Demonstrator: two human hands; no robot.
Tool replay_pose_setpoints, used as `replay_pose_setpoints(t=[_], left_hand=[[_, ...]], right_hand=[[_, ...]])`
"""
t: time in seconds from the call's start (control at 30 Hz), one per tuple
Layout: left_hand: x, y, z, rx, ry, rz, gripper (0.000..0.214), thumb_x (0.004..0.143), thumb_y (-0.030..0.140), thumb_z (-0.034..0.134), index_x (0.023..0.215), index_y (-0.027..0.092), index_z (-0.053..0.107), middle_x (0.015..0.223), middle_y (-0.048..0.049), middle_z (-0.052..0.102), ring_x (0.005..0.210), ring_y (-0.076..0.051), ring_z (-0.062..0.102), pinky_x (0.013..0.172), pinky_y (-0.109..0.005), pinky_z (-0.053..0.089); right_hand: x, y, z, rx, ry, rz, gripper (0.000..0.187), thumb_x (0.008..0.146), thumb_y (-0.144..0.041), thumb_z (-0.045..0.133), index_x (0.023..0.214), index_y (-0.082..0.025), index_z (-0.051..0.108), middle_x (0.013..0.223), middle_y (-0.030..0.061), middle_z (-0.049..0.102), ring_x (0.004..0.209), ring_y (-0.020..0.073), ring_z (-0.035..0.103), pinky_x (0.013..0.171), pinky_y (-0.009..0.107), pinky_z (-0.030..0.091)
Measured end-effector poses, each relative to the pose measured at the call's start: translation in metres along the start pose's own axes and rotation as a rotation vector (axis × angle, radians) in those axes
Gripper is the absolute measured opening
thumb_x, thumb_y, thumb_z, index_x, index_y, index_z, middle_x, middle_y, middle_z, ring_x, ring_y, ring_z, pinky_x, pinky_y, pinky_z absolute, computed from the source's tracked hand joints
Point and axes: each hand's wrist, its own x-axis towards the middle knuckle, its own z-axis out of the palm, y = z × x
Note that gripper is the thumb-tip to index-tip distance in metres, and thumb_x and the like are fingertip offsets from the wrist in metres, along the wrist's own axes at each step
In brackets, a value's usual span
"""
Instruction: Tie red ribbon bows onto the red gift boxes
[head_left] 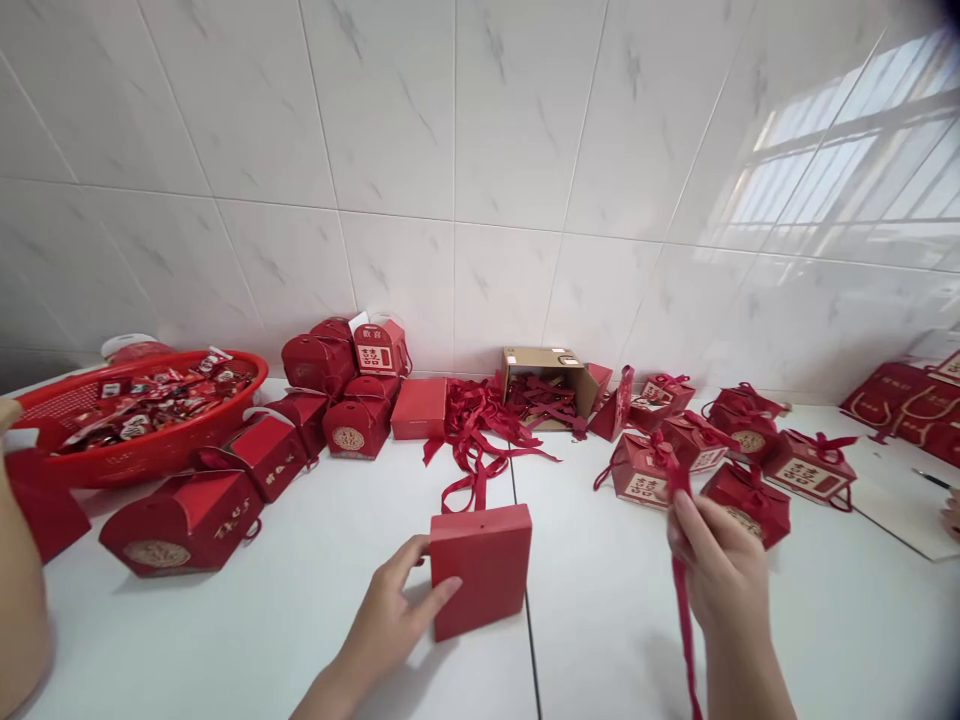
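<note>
My left hand (397, 605) grips a flat red box (484, 575) by its left side, thumb across the near face. The box stands upright on the white table, with a small hole in its top edge. Raised to the right, my right hand (720, 560) pinches a dark red ribbon (682, 610) that hangs down past the frame's lower edge. Behind the flat box lies a tangled heap of red ribbons (484, 415), one loop trailing toward it. Tied gift boxes (641, 470) with ribbon bows stand just beyond my right hand.
A red plastic basket (150, 460) of wrapped sweets stands at left, with several red gift boxes (187, 525) beside it. An open cardboard carton (544, 358) sits against the tiled wall. Another person's arm (22, 560) shows at far left; fingers (951, 515) appear at the right edge.
</note>
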Motion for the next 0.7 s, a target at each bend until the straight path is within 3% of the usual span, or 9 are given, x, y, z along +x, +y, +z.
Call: replay_pose_setpoints(t=[0.07, 0.13, 0.2, 0.3, 0.37, 0.43, 0.47, 0.57, 0.7], left_hand=[[0.002, 0.002, 0.01, 0.001, -0.012, 0.032, 0.031, 0.088, 0.041, 0.057, 0.114, 0.023, 0.057, 0.116, -0.0082, 0.068, 0.105, -0.024, 0.064, 0.088, -0.035, 0.055], [0.002, -0.003, 0.018, 0.032, 0.036, 0.045, 0.03, 0.088, 0.04, 0.057, 0.113, 0.023, 0.056, 0.114, -0.0084, 0.067, 0.104, -0.025, 0.064, 0.089, -0.037, 0.055], [0.003, -0.012, 0.027, 0.042, 0.097, 0.065, 0.031, 0.087, 0.039, 0.059, 0.113, 0.023, 0.055, 0.112, -0.009, 0.067, 0.102, -0.026, 0.064, 0.087, -0.038, 0.056], [0.003, -0.026, 0.039, -0.031, 0.169, 0.113, 0.032, 0.087, 0.037, 0.058, 0.115, 0.023, 0.053, 0.11, -0.0102, 0.066, 0.098, -0.026, 0.065, 0.08, -0.036, 0.058], [0.002, -0.031, 0.045, -0.089, 0.2, 0.131, 0.034, 0.087, 0.036, 0.058, 0.117, 0.022, 0.052, 0.111, -0.0105, 0.064, 0.098, -0.025, 0.065, 0.078, -0.034, 0.059], [0.001, -0.032, 0.048, -0.136, 0.211, 0.125, 0.034, 0.087, 0.035, 0.059, 0.118, 0.023, 0.051, 0.111, -0.0104, 0.064, 0.098, -0.024, 0.065, 0.077, -0.032, 0.059], [0.001, -0.031, 0.049, -0.156, 0.206, 0.119, 0.035, 0.087, 0.035, 0.059, 0.118, 0.023, 0.051, 0.111, -0.0104, 0.064, 0.098, -0.024, 0.065, 0.077, -0.032, 0.059], [0.0, -0.029, 0.052, -0.224, 0.241, 0.096, 0.035, 0.087, 0.038, 0.059, 0.117, 0.022, 0.052, 0.11, -0.0107, 0.064, 0.098, -0.024, 0.065, 0.078, -0.032, 0.059], [0.0, -0.03, 0.061, -0.271, 0.348, 0.077, 0.036, 0.086, 0.044, 0.058, 0.114, 0.023, 0.054, 0.109, -0.0101, 0.063, 0.098, -0.024, 0.063, 0.082, -0.033, 0.056]], right_hand=[[0.038, -0.028, 0.032, -0.056, -0.144, -0.147, 0.026, 0.079, -0.041, 0.073, 0.073, -0.017, 0.067, 0.054, -0.0041, 0.043, 0.047, 0.0069, 0.037, 0.039, 0.021, 0.027], [0.074, -0.059, 0.056, 0.105, -0.043, -0.411, 0.017, 0.081, -0.034, 0.073, 0.09, -0.021, 0.066, 0.059, -0.0053, 0.049, 0.047, 0.0071, 0.039, 0.04, 0.02, 0.03], [0.104, -0.081, 0.07, 0.353, 0.071, -0.698, 0.012, 0.082, -0.028, 0.071, 0.091, -0.026, 0.062, 0.059, -0.0075, 0.048, 0.047, 0.0078, 0.043, 0.044, 0.019, 0.035], [0.129, -0.077, 0.073, 0.347, 0.13, -0.888, 0.007, 0.086, -0.026, 0.064, 0.092, -0.026, 0.061, 0.074, -0.0042, 0.058, 0.064, 0.0122, 0.058, 0.061, 0.026, 0.049], [0.133, -0.047, 0.066, -0.044, -0.005, -0.751, 0.008, 0.089, -0.027, 0.058, 0.094, -0.024, 0.064, 0.094, 0.0022, 0.064, 0.09, 0.0184, 0.063, 0.08, 0.036, 0.051], [0.132, -0.005, 0.057, -0.622, -0.345, -0.421, 0.011, 0.087, -0.023, 0.059, 0.09, -0.024, 0.069, 0.114, 0.0055, 0.063, 0.113, 0.0231, 0.057, 0.097, 0.044, 0.044], [0.13, 0.016, 0.054, -0.722, -0.425, -0.324, 0.005, 0.081, -0.019, 0.067, 0.082, -0.023, 0.071, 0.113, 0.0073, 0.065, 0.114, 0.0269, 0.057, 0.099, 0.048, 0.042], [0.135, 0.069, 0.054, -0.866, -0.524, -0.142, 0.009, 0.073, -0.015, 0.077, 0.069, -0.018, 0.069, 0.093, 0.0072, 0.069, 0.094, 0.025, 0.065, 0.09, 0.046, 0.05], [0.167, 0.107, 0.081, -0.961, -0.441, -0.031, 0.021, 0.093, -0.029, 0.06, 0.108, -0.016, 0.063, 0.11, 0.0062, 0.065, 0.093, 0.0183, 0.065, 0.082, 0.038, 0.055]])
